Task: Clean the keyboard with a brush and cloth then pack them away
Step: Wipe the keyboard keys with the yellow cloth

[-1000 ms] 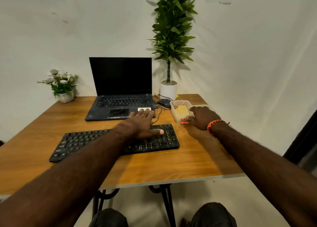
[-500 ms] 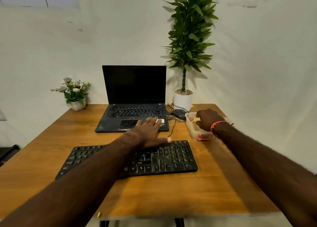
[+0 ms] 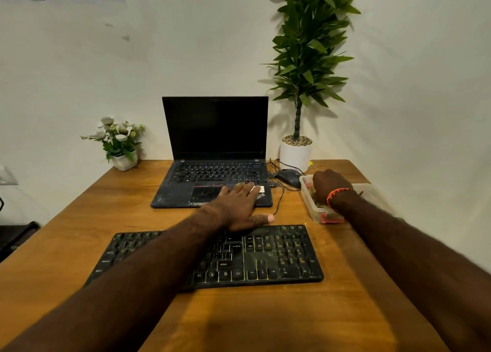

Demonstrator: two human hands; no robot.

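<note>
Two hands work the desk: the left hand (image 3: 239, 208), fingers flat, steadies the dusty keyboard's (image 3: 265, 256) far edge, while the right hand (image 3: 328, 185) dips into a clear container (image 3: 308, 200), its fingers hidden, likely fetching brush or cloth; lifting one out comes next.

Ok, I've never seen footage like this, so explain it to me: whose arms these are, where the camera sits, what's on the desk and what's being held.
There is no machine here. The arms belong to a person with a camera worn on the head, looking forward and down.

On the wooden desk lie a black keyboard, an open laptop with a dark screen, a mouse, a small flower pot and a tall potted plant.

The left hand rests flat at the keyboard's far edge, holding nothing. The right hand reaches into a clear plastic box; its fingers are hidden, so its grip cannot be judged.
</note>
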